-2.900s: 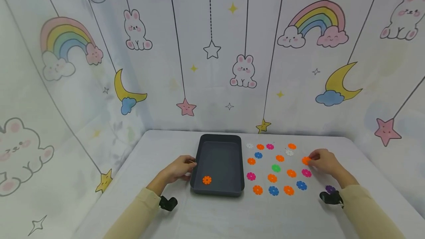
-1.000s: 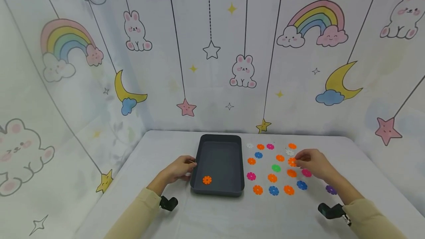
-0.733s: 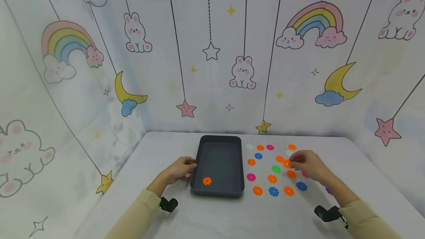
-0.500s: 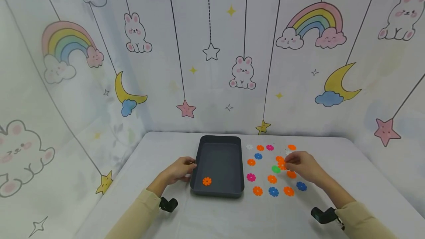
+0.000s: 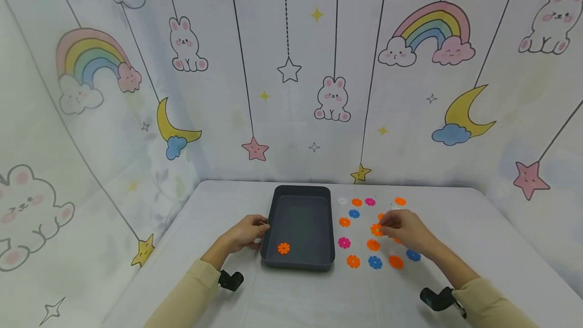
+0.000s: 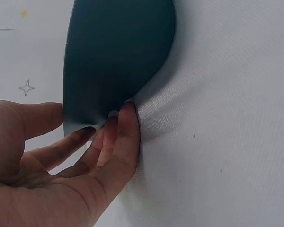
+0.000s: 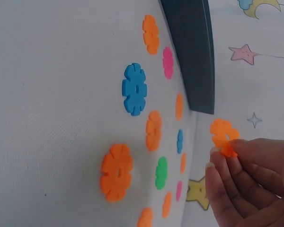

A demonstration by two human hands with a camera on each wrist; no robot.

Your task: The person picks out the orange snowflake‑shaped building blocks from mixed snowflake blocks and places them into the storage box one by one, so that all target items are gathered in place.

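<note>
Cartoon rabbits, rainbows and stars cover the backdrop behind a pale cloth-covered surface (image 5: pixel 291 292). On it the right hand (image 5: pixel 405 228) carries an orange flower disc (image 7: pixel 223 134), pinched by one petal between thumb and fingertips (image 7: pixel 229 158), so that grip is closed on the disc, held clear of the cloth. To the left of that grip stands a dark tray (image 5: pixel 300 194) with another orange disc (image 5: pixel 284 248) lying in its near corner. Below and around the grip more discs lie flat and apart: a blue disc (image 7: pixel 134 89), a green disc (image 7: pixel 161 172), a pink disc (image 5: pixel 344 242) and several orange ones.

The left hand (image 5: pixel 246 232) rests against the tray's left wall, fingers (image 6: pixel 123 137) straight and touching its outer edge, nothing clasped.

The held disc looks thin, light and stiff, probably plastic, though the wrist view blurs its edge. Its notched rim should give fingertips purchase; a pinch across the edge or one petal seems enough, and flat discs likely need a nail under the rim.
</note>
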